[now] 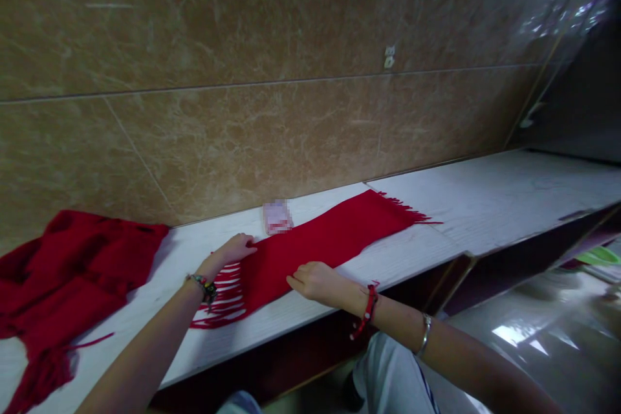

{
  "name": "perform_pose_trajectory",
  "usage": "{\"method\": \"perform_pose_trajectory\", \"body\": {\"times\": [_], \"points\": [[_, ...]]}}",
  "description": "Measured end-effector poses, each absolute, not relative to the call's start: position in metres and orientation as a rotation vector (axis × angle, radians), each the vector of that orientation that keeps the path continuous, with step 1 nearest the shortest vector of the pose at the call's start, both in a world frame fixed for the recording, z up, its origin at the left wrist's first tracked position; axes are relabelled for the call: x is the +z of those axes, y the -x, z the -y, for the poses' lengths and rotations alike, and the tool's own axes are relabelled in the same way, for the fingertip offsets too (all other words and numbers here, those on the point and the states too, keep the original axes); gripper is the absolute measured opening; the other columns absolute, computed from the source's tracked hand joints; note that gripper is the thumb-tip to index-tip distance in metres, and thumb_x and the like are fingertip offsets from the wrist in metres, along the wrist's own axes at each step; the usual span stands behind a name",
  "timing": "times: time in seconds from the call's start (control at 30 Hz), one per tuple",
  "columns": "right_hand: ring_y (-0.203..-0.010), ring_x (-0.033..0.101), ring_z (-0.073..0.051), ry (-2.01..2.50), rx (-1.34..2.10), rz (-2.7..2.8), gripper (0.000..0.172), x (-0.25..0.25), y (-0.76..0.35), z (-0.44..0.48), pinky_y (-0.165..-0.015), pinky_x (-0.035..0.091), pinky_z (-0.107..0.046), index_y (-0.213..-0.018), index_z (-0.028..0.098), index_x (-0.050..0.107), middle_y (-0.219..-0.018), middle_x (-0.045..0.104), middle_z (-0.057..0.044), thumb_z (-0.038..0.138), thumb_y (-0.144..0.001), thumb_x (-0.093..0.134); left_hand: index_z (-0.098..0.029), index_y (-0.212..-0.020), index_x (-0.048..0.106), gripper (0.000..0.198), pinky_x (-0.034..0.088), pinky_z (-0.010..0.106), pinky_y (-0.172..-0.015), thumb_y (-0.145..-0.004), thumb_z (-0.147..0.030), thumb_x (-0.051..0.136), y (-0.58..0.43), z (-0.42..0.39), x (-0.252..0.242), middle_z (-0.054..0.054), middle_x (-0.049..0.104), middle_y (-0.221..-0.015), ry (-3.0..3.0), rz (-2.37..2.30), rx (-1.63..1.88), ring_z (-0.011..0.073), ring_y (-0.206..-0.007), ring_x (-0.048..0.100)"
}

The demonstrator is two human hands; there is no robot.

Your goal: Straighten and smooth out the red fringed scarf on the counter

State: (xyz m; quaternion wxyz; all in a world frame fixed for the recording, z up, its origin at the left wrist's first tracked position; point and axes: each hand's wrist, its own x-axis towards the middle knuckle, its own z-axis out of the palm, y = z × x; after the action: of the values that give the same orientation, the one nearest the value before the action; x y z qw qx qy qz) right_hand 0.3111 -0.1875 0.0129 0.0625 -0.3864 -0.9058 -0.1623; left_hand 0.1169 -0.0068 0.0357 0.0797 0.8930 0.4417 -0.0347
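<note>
A red scarf (310, 239) with fringes at both short ends lies stretched out on a white counter (490, 194). At its far edge, close to the left fringe, my left hand (237, 250) has its thumb and fingers closed on the cloth. My right hand (313, 281) is at the near edge, a little left of the middle, with bent fingers pinching the fabric. The fingertips of both hands are partly hidden. A second red fringed cloth (92, 265) lies in a loose heap at the left end of the counter.
A small blurred pinkish packet (277, 217) rests behind the scarf, near the tiled wall (291, 129). Open compartments (436, 288) lie under the counter's front edge. A green basin (599, 255) sits low at the right, above a shiny floor (514, 336).
</note>
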Motion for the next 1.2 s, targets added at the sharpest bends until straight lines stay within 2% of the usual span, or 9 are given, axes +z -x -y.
{"method": "perform_pose_trajectory", "body": {"times": [0.17,0.4,0.6,0.83,1.2], "points": [[-0.080,0.053,-0.018,1.383,-0.521,2.618,0.012,0.010,-0.325,0.190,-0.065,0.040,-0.030,-0.093,0.011,0.054,-0.085,0.059,-0.007,0.009,-0.083,0.047,-0.014,-0.094,0.060,0.030,0.041,0.020,-0.064,-0.075,-0.029,0.044,-0.136,0.003,0.039,0.005,0.066,-0.087,-2.672,-1.268,-0.046,0.0138,-0.072,0.058],[-0.080,0.049,-0.019,1.446,-0.581,2.584,0.008,0.006,-0.336,0.200,-0.065,0.039,-0.031,-0.086,0.012,0.055,-0.082,0.057,-0.006,0.011,-0.083,0.048,-0.015,-0.077,0.065,0.017,0.039,0.023,-0.063,-0.069,-0.024,0.052,-0.172,-0.003,0.032,0.005,0.066,-0.078,-2.708,-1.269,-0.029,0.0158,-0.070,0.057],[-0.077,0.049,-0.019,1.417,-0.595,2.612,0.008,0.007,-0.325,0.199,-0.065,0.038,-0.032,-0.085,0.012,0.055,-0.080,0.057,-0.007,0.010,-0.083,0.048,-0.016,-0.080,0.065,0.020,0.039,0.021,-0.063,-0.069,-0.018,0.048,-0.172,-0.007,0.035,0.004,0.067,-0.080,-2.704,-1.285,-0.001,0.0148,-0.071,0.057],[-0.077,0.050,-0.021,1.594,-0.573,2.516,0.007,0.004,-0.327,0.198,-0.063,0.039,-0.033,-0.084,0.011,0.056,-0.080,0.058,-0.009,0.010,-0.080,0.051,-0.014,-0.084,0.066,0.025,0.039,0.021,-0.062,-0.073,-0.031,0.051,-0.184,-0.005,0.034,0.006,0.067,-0.082,-2.726,-1.217,-0.003,0.0155,-0.071,0.058],[-0.075,0.049,-0.020,1.567,-0.596,2.533,0.009,0.005,-0.332,0.202,-0.060,0.037,-0.031,-0.082,0.012,0.056,-0.079,0.057,-0.009,0.009,-0.082,0.048,-0.016,-0.079,0.066,0.019,0.040,0.022,-0.066,-0.069,-0.020,0.050,-0.214,-0.012,0.026,0.004,0.067,-0.080,-2.716,-1.171,0.097,0.0152,-0.073,0.057]]}}
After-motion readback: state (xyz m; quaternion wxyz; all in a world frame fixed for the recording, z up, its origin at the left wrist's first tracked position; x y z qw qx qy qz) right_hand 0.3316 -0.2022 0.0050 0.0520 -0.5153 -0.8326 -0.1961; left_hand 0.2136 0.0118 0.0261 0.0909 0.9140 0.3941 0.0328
